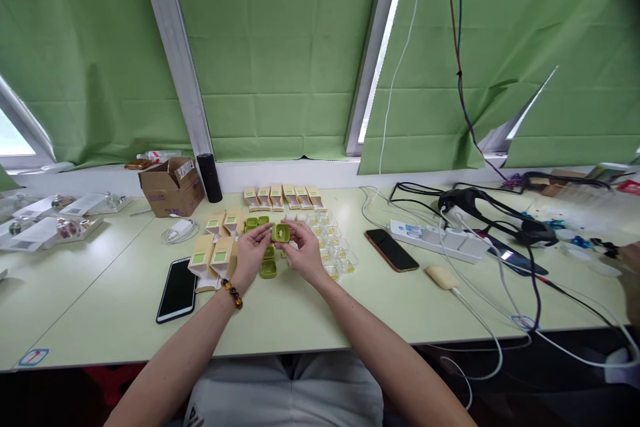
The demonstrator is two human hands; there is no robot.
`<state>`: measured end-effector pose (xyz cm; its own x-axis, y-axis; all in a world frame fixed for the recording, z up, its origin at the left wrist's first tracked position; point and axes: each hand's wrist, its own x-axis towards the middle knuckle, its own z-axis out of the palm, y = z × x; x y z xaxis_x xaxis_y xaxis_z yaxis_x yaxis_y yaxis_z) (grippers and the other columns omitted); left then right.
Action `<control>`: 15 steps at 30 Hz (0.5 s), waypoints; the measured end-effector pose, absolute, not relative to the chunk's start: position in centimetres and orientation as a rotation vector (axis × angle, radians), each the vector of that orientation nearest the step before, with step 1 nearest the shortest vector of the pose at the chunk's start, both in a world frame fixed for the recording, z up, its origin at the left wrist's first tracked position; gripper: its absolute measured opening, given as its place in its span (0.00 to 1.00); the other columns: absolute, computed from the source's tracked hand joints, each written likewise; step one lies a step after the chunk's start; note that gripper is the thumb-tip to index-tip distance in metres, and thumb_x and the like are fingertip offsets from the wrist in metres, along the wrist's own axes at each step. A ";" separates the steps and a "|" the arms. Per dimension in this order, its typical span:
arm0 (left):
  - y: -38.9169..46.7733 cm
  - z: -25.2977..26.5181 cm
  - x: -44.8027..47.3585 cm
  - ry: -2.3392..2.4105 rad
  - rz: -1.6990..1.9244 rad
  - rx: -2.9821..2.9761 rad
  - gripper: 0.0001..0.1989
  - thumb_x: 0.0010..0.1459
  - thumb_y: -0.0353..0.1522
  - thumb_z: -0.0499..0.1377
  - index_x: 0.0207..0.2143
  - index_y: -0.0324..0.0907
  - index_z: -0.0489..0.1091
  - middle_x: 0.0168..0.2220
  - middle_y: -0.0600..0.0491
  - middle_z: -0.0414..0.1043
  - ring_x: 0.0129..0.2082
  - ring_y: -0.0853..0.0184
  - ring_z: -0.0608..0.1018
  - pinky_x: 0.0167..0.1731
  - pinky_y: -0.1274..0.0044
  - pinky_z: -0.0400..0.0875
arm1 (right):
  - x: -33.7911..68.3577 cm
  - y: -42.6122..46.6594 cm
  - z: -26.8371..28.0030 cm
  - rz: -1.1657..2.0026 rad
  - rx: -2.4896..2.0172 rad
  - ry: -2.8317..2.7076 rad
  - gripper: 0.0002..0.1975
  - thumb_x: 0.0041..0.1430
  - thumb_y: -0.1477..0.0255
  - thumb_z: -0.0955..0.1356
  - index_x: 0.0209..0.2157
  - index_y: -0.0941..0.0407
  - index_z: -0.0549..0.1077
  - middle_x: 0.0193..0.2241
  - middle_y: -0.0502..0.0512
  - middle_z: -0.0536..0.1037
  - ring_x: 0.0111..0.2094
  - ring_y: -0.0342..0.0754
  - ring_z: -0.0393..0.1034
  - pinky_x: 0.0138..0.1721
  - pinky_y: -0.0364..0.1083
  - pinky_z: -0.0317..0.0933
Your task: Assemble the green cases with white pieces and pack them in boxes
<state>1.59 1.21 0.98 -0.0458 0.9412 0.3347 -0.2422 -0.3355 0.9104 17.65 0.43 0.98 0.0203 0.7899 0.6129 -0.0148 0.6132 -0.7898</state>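
My left hand (pixel 251 252) and my right hand (pixel 306 252) meet over the pale green table (pixel 310 320) and both pinch one small green case (pixel 281 233), held a little above the surface. Just under it lies another green case (pixel 269 269), and more green cases (pixel 256 221) sit behind my hands. Tan cardboard boxes with green labels (pixel 213 257) stand to the left of my left hand. A row of similar boxes (pixel 283 197) lines the far side. Clear plastic trays (pixel 334 241) with small yellow items lie to the right of my right hand.
A black phone (pixel 177 289) lies at the left front and an orange-edged phone (pixel 391 250) at the right. A white power strip (pixel 443 237) with many cables, a brown carton (pixel 171 187) and a black cylinder (pixel 209 177) stand farther back. Another person's hand (pixel 631 280) shows at the right edge.
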 end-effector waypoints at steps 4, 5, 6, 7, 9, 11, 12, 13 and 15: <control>1.1 1.6 1.1 0.680 1.479 1.232 0.26 0.53 0.44 0.75 0.50 0.38 0.81 0.46 0.42 0.84 0.45 0.57 0.84 0.48 0.68 0.79 | 17.8 0.4 1.0 0.630 -0.727 -1.453 0.26 0.56 0.71 0.76 0.57 0.49 0.77 0.52 0.57 0.76 0.41 0.49 0.75 0.45 0.50 0.75; 1.1 1.8 1.0 0.637 1.446 1.222 0.26 0.54 0.43 0.75 0.51 0.38 0.81 0.47 0.41 0.83 0.46 0.57 0.84 0.48 0.68 0.78 | 17.8 0.4 1.0 0.616 -0.735 -1.460 0.27 0.56 0.72 0.76 0.58 0.49 0.76 0.51 0.57 0.76 0.41 0.49 0.75 0.44 0.50 0.75; 1.0 1.9 1.0 0.595 1.403 1.210 0.26 0.55 0.43 0.74 0.52 0.39 0.81 0.48 0.41 0.83 0.47 0.57 0.84 0.48 0.68 0.78 | 17.8 0.4 0.9 0.605 -0.744 -1.469 0.28 0.56 0.72 0.76 0.58 0.49 0.75 0.51 0.57 0.77 0.41 0.49 0.75 0.44 0.50 0.74; 1.0 2.0 0.9 0.559 1.356 1.200 0.26 0.55 0.42 0.74 0.53 0.39 0.80 0.49 0.41 0.82 0.48 0.56 0.84 0.48 0.69 0.78 | 17.8 0.3 0.9 0.595 -0.753 -1.477 0.28 0.55 0.72 0.76 0.59 0.50 0.74 0.50 0.57 0.78 0.41 0.50 0.75 0.43 0.50 0.74; 0.9 2.1 0.8 0.504 1.276 1.185 0.26 0.56 0.40 0.75 0.54 0.39 0.79 0.51 0.41 0.82 0.49 0.57 0.83 0.47 0.70 0.78 | 17.7 0.1 1.0 0.570 -0.772 -1.490 0.28 0.55 0.73 0.76 0.58 0.50 0.73 0.49 0.56 0.79 0.42 0.50 0.75 0.42 0.50 0.73; 0.9 2.1 0.7 0.477 1.244 1.178 0.27 0.55 0.37 0.75 0.56 0.40 0.78 0.52 0.41 0.81 0.50 0.57 0.83 0.46 0.71 0.79 | 17.7 -0.2 1.2 0.526 -0.788 -1.507 0.25 0.55 0.72 0.75 0.55 0.51 0.73 0.48 0.56 0.80 0.41 0.51 0.75 0.41 0.50 0.72; 0.9 2.2 0.6 0.470 1.243 1.175 0.27 0.55 0.36 0.75 0.56 0.40 0.78 0.52 0.41 0.81 0.50 0.58 0.83 0.46 0.72 0.79 | 17.8 -0.3 1.4 0.499 -0.791 -1.516 0.24 0.56 0.72 0.75 0.54 0.51 0.73 0.48 0.56 0.80 0.42 0.51 0.75 0.41 0.50 0.72; 0.9 2.2 0.5 0.465 1.247 1.171 0.28 0.55 0.36 0.75 0.57 0.40 0.78 0.52 0.42 0.81 0.49 0.58 0.83 0.45 0.73 0.79 | 17.8 -0.5 1.5 0.473 -0.789 -1.525 0.23 0.56 0.71 0.75 0.53 0.51 0.73 0.49 0.57 0.80 0.43 0.51 0.75 0.42 0.51 0.72; 1.0 2.3 0.3 0.456 1.258 1.166 0.30 0.54 0.34 0.76 0.59 0.41 0.76 0.52 0.42 0.81 0.49 0.60 0.83 0.45 0.74 0.79 | 18.0 -0.7 1.9 0.420 -0.767 -1.535 0.21 0.57 0.70 0.75 0.52 0.51 0.73 0.52 0.59 0.79 0.47 0.54 0.75 0.42 0.51 0.72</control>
<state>0.35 0.97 2.31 0.3159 0.8973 0.3083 -0.4911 -0.1234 0.8623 18.04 -0.75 1.86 0.0308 0.6842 0.7287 0.2174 0.7070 -0.6730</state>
